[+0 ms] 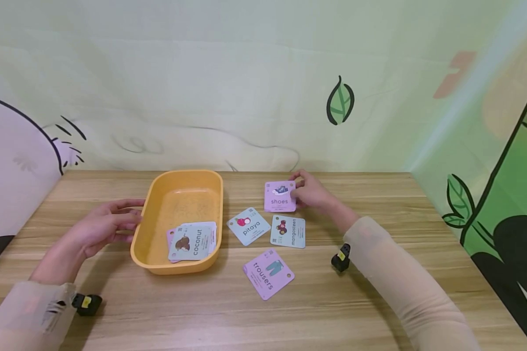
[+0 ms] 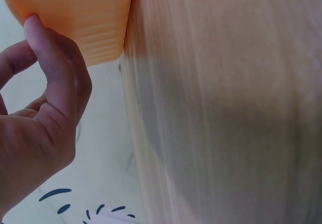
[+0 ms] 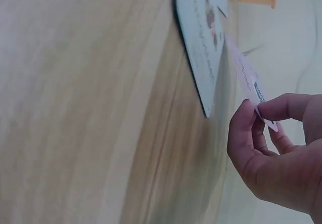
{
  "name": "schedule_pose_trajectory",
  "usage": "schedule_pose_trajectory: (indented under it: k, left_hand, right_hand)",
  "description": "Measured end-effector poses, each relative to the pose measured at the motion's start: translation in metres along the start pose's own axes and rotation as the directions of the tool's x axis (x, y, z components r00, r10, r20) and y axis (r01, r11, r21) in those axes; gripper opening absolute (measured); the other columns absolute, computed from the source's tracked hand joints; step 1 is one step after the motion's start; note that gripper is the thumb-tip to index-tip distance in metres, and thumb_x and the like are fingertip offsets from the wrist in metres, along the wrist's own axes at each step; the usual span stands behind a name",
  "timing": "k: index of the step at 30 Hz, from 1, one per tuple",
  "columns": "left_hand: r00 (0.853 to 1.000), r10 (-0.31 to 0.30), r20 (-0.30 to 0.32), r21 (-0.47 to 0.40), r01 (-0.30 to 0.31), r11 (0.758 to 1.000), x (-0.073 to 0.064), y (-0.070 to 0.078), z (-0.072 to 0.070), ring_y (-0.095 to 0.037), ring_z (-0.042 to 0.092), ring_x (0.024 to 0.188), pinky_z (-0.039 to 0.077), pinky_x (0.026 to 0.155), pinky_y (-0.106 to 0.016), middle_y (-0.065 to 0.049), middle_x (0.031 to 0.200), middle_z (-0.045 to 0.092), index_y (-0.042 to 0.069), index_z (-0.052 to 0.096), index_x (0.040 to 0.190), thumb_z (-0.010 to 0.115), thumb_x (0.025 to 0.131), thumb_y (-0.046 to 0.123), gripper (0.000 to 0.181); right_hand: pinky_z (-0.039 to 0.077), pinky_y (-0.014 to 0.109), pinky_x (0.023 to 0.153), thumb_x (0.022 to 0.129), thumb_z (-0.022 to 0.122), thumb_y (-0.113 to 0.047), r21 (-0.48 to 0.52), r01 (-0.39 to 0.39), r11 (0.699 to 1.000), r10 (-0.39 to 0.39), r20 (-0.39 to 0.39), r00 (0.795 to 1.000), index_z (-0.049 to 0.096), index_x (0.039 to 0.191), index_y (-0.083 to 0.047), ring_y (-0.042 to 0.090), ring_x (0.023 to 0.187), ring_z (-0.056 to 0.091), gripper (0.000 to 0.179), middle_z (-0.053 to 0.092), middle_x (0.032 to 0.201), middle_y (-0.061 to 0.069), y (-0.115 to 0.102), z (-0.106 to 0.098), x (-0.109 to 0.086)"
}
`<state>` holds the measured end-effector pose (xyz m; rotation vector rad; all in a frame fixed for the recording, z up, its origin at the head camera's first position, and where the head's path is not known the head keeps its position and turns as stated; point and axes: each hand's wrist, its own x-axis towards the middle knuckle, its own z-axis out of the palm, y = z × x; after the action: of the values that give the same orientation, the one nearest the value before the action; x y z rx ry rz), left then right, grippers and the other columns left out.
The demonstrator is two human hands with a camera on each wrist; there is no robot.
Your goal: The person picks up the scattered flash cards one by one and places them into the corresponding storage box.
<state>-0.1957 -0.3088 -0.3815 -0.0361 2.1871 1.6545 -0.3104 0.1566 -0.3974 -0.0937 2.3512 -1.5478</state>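
Observation:
My right hand (image 1: 312, 191) pinches the right edge of a purple "shoes" card (image 1: 280, 196) between thumb and fingers. In the right wrist view, that card (image 3: 246, 78) is tilted, seen nearly edge-on. On the left, my left hand (image 1: 107, 225) has its fingers against the outer wall of a yellow tray (image 1: 158, 209); the left wrist view shows a fingertip (image 2: 32, 22) right at the wall. Inside the tray's near right corner, a blue "coconut" card (image 1: 189, 241) lies over other cards. On the table are blue "pitaya" (image 1: 249, 226) and "mangosteen" (image 1: 288, 231) cards, and a purple "trousers" card (image 1: 269, 274).
The wooden table (image 1: 316, 317) ends at the back against a printed cloth backdrop (image 1: 254, 97). Small black devices are strapped at the left wrist (image 1: 87, 304) and right wrist (image 1: 341, 258).

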Motion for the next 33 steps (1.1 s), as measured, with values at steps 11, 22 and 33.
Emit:
schedule_pose_trajectory:
  k: [11,22,33]
  left_hand:
    - [1.000,0.000,0.001,-0.011,0.000,1.000,0.001,0.000,0.000,-0.016,0.066,0.091,0.061,0.082,-0.035,-0.004,0.112,0.065,-0.008,0.022,0.157,0.056,0.107,0.016,0.065]
    - [1.000,-0.007,0.002,-0.014,0.007,1.000,0.001,0.000,0.000,-0.017,0.066,0.093,0.060,0.083,-0.035,-0.004,0.115,0.064,-0.008,0.020,0.158,0.057,0.107,0.017,0.068]
    - [1.000,-0.009,0.005,-0.014,0.009,1.000,0.001,-0.001,0.000,-0.016,0.066,0.093,0.060,0.083,-0.035,-0.003,0.113,0.065,-0.008,0.020,0.158,0.056,0.107,0.019,0.068]
  right_hand:
    - [0.057,0.029,0.069,0.093,0.055,0.009,0.138,-0.044,0.989,0.031,0.090,0.995,0.041,0.142,-0.004,0.030,0.099,0.062,0.053,0.051,0.130,0.023,-0.009,-0.004,-0.007]
    - [0.058,0.035,0.077,0.096,0.056,0.006,0.184,-0.004,0.983,-0.034,0.201,0.979,0.039,0.144,-0.005,0.033,0.102,0.063,0.052,0.054,0.131,0.023,-0.024,0.009,-0.018]
    - [0.060,0.037,0.078,0.095,0.055,0.010,0.237,0.013,0.971,-0.080,0.275,0.958,0.040,0.145,-0.004,0.035,0.104,0.065,0.055,0.058,0.131,0.022,-0.043,0.032,-0.028]
